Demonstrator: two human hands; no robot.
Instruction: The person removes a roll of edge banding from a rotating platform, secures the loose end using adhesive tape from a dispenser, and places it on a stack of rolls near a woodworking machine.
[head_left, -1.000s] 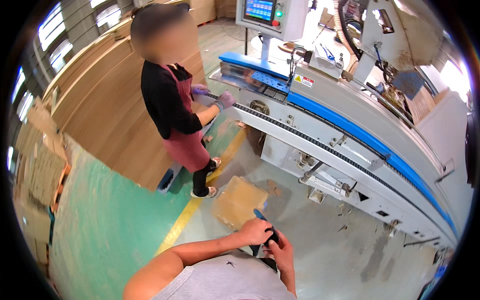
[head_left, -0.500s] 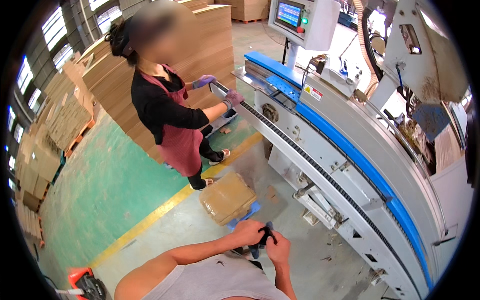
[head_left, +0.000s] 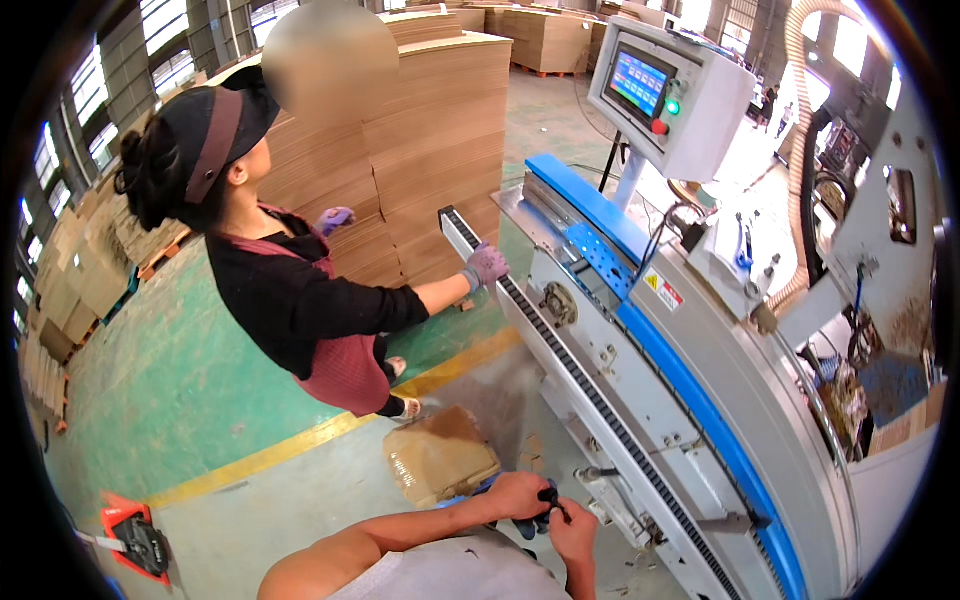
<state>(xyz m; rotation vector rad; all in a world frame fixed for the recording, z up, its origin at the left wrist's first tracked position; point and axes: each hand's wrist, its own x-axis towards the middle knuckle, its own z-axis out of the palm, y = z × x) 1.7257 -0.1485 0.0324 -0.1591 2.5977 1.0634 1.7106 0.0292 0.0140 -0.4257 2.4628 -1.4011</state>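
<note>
My left hand [head_left: 514, 493] and my right hand [head_left: 576, 528] meet low in the view, just beside the base of a grey and blue conveyor machine [head_left: 700, 420]. Both hands close on a small black part [head_left: 548, 496] held between them. Something blue [head_left: 524, 524] shows under my left hand, mostly hidden. A flattened brown cardboard piece [head_left: 440, 456] lies on the floor right behind my hands.
A co-worker in a black top and dark red apron [head_left: 300, 310] stands to the left, one purple-gloved hand [head_left: 487, 266] on the machine's belt end. Tall cardboard stacks [head_left: 430, 150] stand behind. A control panel with screen [head_left: 655, 95] rises above. A red device [head_left: 132, 535] lies lower left.
The view has swung and tipped up, so the co-worker and the control panel look closer and larger. My hands stay together on the black part. The co-worker's hand stays at the belt end.
</note>
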